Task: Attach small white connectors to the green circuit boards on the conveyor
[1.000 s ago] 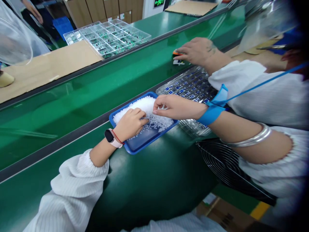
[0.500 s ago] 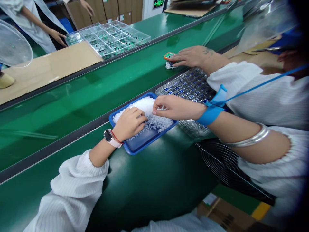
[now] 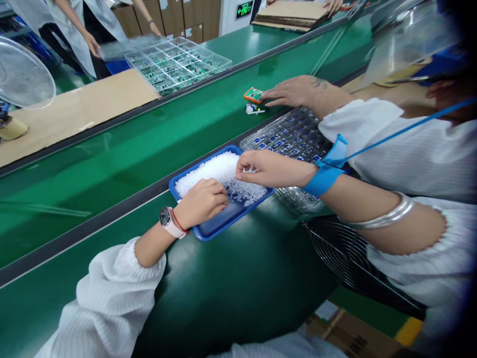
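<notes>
A blue tray [image 3: 213, 229] holds a heap of small white plastic pieces [image 3: 219, 166], too small to name. Wearing a watch, my left hand [image 3: 204, 203] hangs over the tray's near left side. Its fingers are curled down, and whatever they grip is hidden. My right hand [image 3: 261, 167], with a blue strap at the wrist, is over the tray's right part. Thumb and index finger are pinched together there; I cannot make out what is between them.
Right of the blue tray lies a clear blister tray [image 3: 294, 134] with blue parts. Behind it, a co-worker's hand [image 3: 298, 92] reaches toward an orange-framed circuit board [image 3: 254, 95] beside a white part [image 3: 253, 109]. A compartment tray of boards [image 3: 182, 62] stands across the belt [image 3: 122, 134].
My left hand has dropped slightly; my right hand has barely moved. The orange-framed board and white part have shifted left from the co-worker's fingers. Across the belt, another person moves a clear sheet or lid.
</notes>
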Tool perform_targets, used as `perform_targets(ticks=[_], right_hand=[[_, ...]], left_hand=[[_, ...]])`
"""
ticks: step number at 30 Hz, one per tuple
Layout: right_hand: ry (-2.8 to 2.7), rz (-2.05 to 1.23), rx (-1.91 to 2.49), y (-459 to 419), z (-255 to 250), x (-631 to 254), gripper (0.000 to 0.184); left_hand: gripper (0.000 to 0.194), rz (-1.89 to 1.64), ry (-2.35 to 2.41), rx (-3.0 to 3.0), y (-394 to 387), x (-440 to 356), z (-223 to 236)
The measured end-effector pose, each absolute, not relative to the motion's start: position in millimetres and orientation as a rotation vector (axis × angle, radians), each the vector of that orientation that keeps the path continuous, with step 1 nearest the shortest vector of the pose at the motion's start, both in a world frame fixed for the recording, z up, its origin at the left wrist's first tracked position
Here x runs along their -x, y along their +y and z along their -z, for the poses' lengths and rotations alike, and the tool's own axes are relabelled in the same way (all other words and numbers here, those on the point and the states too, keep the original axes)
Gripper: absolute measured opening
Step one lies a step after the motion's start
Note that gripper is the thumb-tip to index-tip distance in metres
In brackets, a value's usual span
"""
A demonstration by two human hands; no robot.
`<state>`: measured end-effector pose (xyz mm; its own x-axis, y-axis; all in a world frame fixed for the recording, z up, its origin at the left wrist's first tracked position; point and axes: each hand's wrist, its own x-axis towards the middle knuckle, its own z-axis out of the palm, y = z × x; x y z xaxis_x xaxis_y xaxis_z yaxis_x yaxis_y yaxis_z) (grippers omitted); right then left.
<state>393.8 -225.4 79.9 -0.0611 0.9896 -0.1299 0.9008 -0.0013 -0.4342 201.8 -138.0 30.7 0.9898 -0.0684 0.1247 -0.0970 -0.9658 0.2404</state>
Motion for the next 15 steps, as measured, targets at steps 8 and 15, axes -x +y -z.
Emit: perform_targets(ticks=[8,15], right_hand=[[-2.056,-0.614,1.976,-225.2,-79.5,-394.3,0.024],[-2.047,-0.650,1.983,-224.7,-78.0,-395.2,0.024]], left_hand=[[0.025,-0.187,-0.145,-2.917,-137.0,-203.6,-27.1],[0.022,-0.361,0.098,-2.972,-132.8,-203.8,-22.9]])
